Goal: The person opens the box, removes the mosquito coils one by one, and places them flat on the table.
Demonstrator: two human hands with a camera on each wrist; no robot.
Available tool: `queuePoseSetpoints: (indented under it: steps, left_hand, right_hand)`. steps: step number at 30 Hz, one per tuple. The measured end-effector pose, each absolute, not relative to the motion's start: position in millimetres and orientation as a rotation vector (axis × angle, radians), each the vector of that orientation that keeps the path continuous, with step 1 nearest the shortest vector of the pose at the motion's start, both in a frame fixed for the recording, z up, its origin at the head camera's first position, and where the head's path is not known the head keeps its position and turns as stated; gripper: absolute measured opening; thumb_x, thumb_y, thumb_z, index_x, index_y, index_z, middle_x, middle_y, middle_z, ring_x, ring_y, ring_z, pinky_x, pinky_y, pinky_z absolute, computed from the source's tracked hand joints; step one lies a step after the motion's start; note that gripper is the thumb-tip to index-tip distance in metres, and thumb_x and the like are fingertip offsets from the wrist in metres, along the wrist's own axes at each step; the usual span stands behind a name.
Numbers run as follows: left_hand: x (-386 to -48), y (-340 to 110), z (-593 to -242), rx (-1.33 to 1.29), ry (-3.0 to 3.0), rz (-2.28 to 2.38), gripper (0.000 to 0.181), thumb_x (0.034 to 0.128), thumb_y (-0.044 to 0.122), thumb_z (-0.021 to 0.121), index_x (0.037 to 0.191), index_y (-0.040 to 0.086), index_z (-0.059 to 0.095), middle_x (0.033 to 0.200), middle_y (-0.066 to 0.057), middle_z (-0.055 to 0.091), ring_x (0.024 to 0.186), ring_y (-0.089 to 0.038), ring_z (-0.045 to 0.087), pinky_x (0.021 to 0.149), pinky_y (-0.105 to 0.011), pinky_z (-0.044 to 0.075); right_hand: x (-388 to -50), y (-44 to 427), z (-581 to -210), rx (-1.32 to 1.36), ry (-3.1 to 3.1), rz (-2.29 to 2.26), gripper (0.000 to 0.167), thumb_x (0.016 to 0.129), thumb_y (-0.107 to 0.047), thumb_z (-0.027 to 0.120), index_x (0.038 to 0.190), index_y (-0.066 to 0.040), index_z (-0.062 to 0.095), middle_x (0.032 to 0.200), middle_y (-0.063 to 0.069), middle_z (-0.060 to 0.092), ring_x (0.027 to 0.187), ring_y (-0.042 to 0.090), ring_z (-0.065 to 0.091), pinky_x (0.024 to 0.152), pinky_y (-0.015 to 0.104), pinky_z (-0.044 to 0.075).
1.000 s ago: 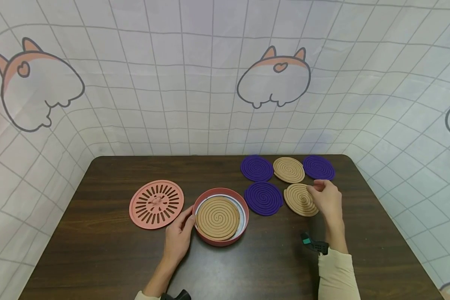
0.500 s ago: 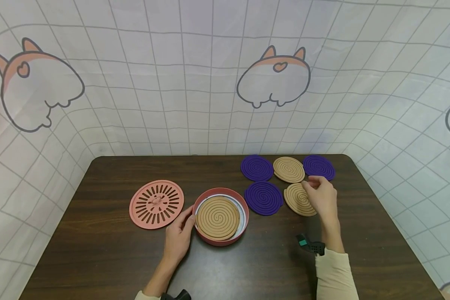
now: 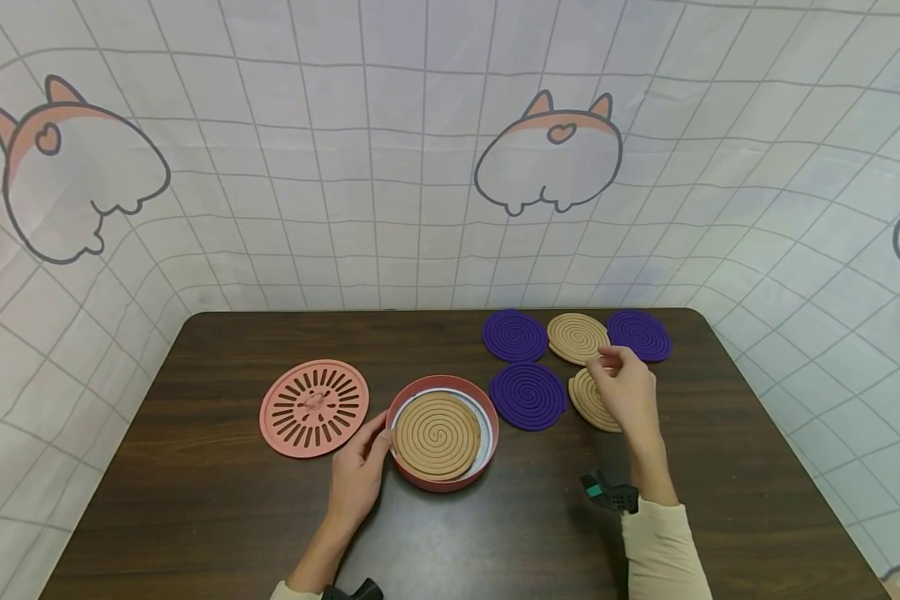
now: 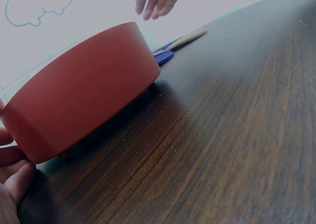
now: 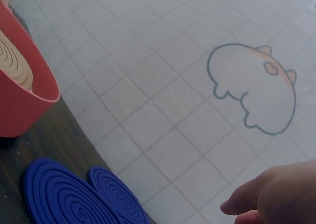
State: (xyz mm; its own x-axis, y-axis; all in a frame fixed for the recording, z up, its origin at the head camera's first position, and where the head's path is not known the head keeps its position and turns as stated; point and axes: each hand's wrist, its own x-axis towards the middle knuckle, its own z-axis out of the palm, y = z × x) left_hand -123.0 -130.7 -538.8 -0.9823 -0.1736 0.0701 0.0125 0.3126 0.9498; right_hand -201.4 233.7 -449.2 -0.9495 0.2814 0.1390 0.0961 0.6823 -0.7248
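My left hand holds the left side of a round red container, thumb and fingers spread along its wall. A tan spiral coil lies inside on a white layer. In the left wrist view, my left hand grips the container at its lower edge. My right hand hovers over the front tan coil, partly hiding it, fingertips near the back tan coil. Its fingers are loosely bent with nothing visible between them, also in the right wrist view, where the hand is partly cut off.
Purple coils lie at the back centre, back right and just right of the container. A pink slotted lid rests left of the container on the dark wooden table. A white grid-patterned cloth stands behind.
My right hand has moved left and slightly away from me, over the front tan coil. My left hand and the container have stayed in place.
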Motion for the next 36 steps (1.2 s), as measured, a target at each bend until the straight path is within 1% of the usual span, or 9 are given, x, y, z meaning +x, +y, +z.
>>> queuePoseSetpoints:
  steps: [3, 8, 12, 15, 20, 23, 27, 32, 36]
  left_hand:
    - [-123.0, -130.5, -538.8, 0.143, -2.41, -1.747, 0.034, 0.1026, 0.03, 0.057, 0.135, 0.021, 0.065, 0.132, 0.002, 0.068, 0.123, -0.011, 0.062, 0.1, -0.027, 0.051]
    - [-122.9, -130.4, -539.5, 0.116, -2.401, -1.741, 0.035, 0.1031, 0.03, 0.056, 0.135, 0.02, 0.065, 0.132, -0.001, 0.068, 0.123, -0.015, 0.063, 0.098, -0.022, 0.05]
    - [-123.1, -130.5, -540.1, 0.103, -2.391, -1.751, 0.035, 0.1033, 0.03, 0.056, 0.136, 0.02, 0.064, 0.132, -0.002, 0.068, 0.123, -0.016, 0.063, 0.099, -0.022, 0.05]
    - [-123.2, -130.3, -539.8, 0.111, -2.393, -1.75, 0.035, 0.1031, 0.031, 0.056, 0.135, 0.02, 0.065, 0.132, -0.001, 0.068, 0.123, -0.015, 0.063, 0.098, -0.021, 0.05]
    - [-123.3, -130.1, -540.2, 0.119, -2.395, -1.731, 0.034, 0.1028, 0.03, 0.057, 0.135, 0.02, 0.065, 0.131, 0.0, 0.069, 0.121, -0.015, 0.064, 0.096, -0.021, 0.051]
    - [-123.3, -130.3, -540.3, 0.117, -2.399, -1.73, 0.035, 0.1026, 0.03, 0.057, 0.135, 0.02, 0.065, 0.131, 0.0, 0.069, 0.121, -0.015, 0.064, 0.097, -0.023, 0.051]
    - [-122.8, -130.7, -539.4, 0.107, -2.402, -1.737, 0.034, 0.1026, 0.029, 0.057, 0.135, 0.02, 0.065, 0.132, -0.001, 0.068, 0.122, -0.016, 0.064, 0.099, -0.026, 0.051]
    - [-121.7, -130.8, -537.8, 0.086, -2.379, -1.773, 0.034, 0.1028, 0.029, 0.057, 0.135, 0.02, 0.065, 0.133, -0.003, 0.068, 0.123, -0.016, 0.064, 0.1, -0.028, 0.051]
    - [-121.8, -131.1, -537.5, 0.101, -2.384, -1.775, 0.034, 0.1027, 0.029, 0.057, 0.135, 0.021, 0.065, 0.132, 0.0, 0.068, 0.122, -0.013, 0.063, 0.099, -0.025, 0.051]
  right_hand:
    - [-201.1, 228.8, -448.8, -0.286, -2.652, 1.12, 0.038, 0.094, -0.024, 0.06, 0.126, -0.003, 0.065, 0.108, 0.018, 0.073, 0.093, 0.031, 0.071, 0.068, 0.023, 0.05]
    - [-200.6, 221.4, -447.2, -0.266, -2.674, 1.107, 0.037, 0.095, -0.025, 0.06, 0.124, -0.004, 0.066, 0.109, 0.016, 0.074, 0.095, 0.03, 0.071, 0.075, 0.03, 0.051]
    - [-200.2, 216.3, -445.8, -0.254, -2.699, 1.112, 0.037, 0.095, -0.027, 0.059, 0.125, -0.007, 0.066, 0.11, 0.014, 0.073, 0.097, 0.029, 0.071, 0.073, 0.029, 0.051]
    - [-200.1, 211.9, -445.6, -0.224, -2.696, 1.133, 0.035, 0.095, -0.024, 0.059, 0.124, -0.005, 0.066, 0.109, 0.015, 0.073, 0.095, 0.03, 0.071, 0.071, 0.027, 0.05]
    - [-200.6, 203.2, -446.8, -0.151, -2.684, 1.138, 0.033, 0.094, -0.019, 0.06, 0.121, -0.002, 0.067, 0.105, 0.017, 0.072, 0.091, 0.029, 0.07, 0.075, 0.029, 0.051]
    - [-199.9, 197.5, -447.0, -0.093, -2.678, 1.151, 0.032, 0.095, -0.017, 0.062, 0.121, 0.0, 0.067, 0.104, 0.019, 0.072, 0.091, 0.03, 0.069, 0.076, 0.031, 0.051]
    - [-198.4, 191.0, -446.9, -0.057, -2.683, 1.175, 0.032, 0.095, -0.016, 0.063, 0.121, 0.001, 0.066, 0.104, 0.019, 0.072, 0.092, 0.031, 0.069, 0.075, 0.032, 0.052]
    - [-197.5, 183.3, -447.3, -0.03, -2.688, 1.173, 0.03, 0.095, -0.015, 0.065, 0.12, 0.001, 0.066, 0.104, 0.018, 0.071, 0.092, 0.031, 0.068, 0.078, 0.036, 0.052]
    - [-196.8, 177.4, -448.0, 0.001, -2.688, 1.185, 0.031, 0.095, -0.015, 0.065, 0.12, 0.002, 0.067, 0.103, 0.018, 0.071, 0.092, 0.03, 0.068, 0.08, 0.04, 0.053]
